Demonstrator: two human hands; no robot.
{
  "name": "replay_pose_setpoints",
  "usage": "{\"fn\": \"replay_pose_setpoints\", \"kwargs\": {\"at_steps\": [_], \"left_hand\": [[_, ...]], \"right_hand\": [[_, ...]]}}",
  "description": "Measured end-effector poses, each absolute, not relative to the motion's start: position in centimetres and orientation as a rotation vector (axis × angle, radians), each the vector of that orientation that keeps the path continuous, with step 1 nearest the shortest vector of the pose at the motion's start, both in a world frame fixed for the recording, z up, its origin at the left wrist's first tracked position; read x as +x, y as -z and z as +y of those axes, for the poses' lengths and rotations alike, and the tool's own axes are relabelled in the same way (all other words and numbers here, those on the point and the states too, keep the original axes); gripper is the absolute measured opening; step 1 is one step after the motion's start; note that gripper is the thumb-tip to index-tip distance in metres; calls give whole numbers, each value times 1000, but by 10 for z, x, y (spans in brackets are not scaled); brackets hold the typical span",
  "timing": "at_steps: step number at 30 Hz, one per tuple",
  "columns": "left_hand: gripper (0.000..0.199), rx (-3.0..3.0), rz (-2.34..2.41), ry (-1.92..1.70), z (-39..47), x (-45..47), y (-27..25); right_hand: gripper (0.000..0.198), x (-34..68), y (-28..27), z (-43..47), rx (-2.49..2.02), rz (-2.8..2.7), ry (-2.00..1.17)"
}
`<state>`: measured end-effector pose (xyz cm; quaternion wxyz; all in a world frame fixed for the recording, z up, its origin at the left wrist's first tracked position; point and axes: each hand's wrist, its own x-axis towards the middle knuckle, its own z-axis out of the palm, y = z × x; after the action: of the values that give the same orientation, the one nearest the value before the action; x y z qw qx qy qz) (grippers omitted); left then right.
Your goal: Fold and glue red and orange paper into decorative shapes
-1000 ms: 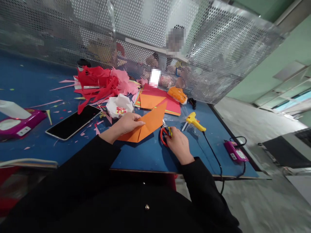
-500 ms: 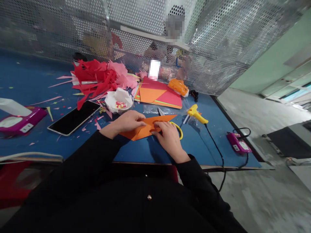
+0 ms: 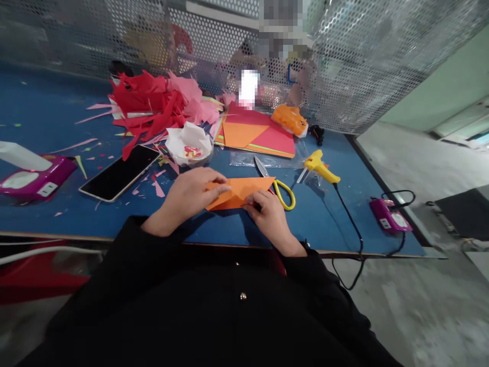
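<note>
A: Where's the orange paper [image 3: 248, 186]?

B: Between the two hands, near the front edge of the blue table [image 3: 324, 224]. It looks folded, with a pointed corner to the right.

A: How does it handle, do you think?

B: Light, I'd judge, and fairly crisp. It should hold a crease but dent or tear if squeezed hard. I'd take it by the edges, thumb and fingertip, and keep off the middle.

A: What are the hands doing?

B: The right hand [image 3: 269, 214] pinches the lower edge. The left hand [image 3: 189, 193] has its thumb over the left end, forefinger a little apart; whether it truly grips, I can't say.

A: Any writing nearby?

B: None I can read. The scissors [image 3: 262, 167] lie just beyond the right hand, no mark visible. The phone [image 3: 120, 173] shows a dark screen.

A: And farther out?

B: The stack of coloured sheets [image 3: 280, 140] looks plain. I can make out no brand on the yellow glue gun [image 3: 321, 167]. The orange packet [image 3: 288, 120] and the right-hand purple socket block [image 3: 389, 216] are too small to read.
</note>
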<state>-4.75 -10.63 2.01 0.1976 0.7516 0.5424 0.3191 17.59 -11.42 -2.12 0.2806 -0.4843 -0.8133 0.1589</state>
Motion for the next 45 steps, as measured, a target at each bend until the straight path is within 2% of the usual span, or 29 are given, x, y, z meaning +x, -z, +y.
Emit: {"fn": "replay_pose_setpoints", "kwargs": {"at_steps": [6,10,15,17,19,21,23,26,31,36,39,42,45], "left_hand": [[27,2060,1605,-615,-132,-41,3],[20,2092,1830,-512,-131,-37,-2],[60,2187,1902,-422,-116,-35,-15],[64,2184,1856,-375,-105,-35,-16],[55,2141,1814,-377,-94,-36,-14],[45,2099,1796,-398,-85,-36,-12],[42,2057,1785,-417,-81,-37,-11],[40,1950,1757,-457,-82,-36,-12],[23,1689,1590,-543,-88,-35,-19],[27,1282,1441,-811,-77,-41,-38],[25,1088,1359,-996,-65,-39,-52],[19,972,1278,-1108,-53,-29,-59],[22,925,1232,-1151,-42,-17,-55]], "right_hand": [[10,172,21,-116,-1332,-2174,-395],[25,184,11,-115,-1500,-2103,-197],[30,212,0,-107,-1881,-2146,6],[28,216,-1,-102,-1925,-2229,-6],[26,216,-1,-96,-1935,-2267,-28],[25,214,-3,-91,-1938,-2272,-67],[27,213,-6,-85,-1934,-2280,-125],[38,216,-12,-75,-1911,-2259,-235],[52,227,-12,-59,-1881,-2082,-461],[55,233,-7,-61,-1780,-1860,-599],[56,230,-14,-76,-1582,-1696,-619],[59,224,-30,-87,-1102,-1399,-865],[49,216,-43,-80,-950,-1375,-1106]]}}
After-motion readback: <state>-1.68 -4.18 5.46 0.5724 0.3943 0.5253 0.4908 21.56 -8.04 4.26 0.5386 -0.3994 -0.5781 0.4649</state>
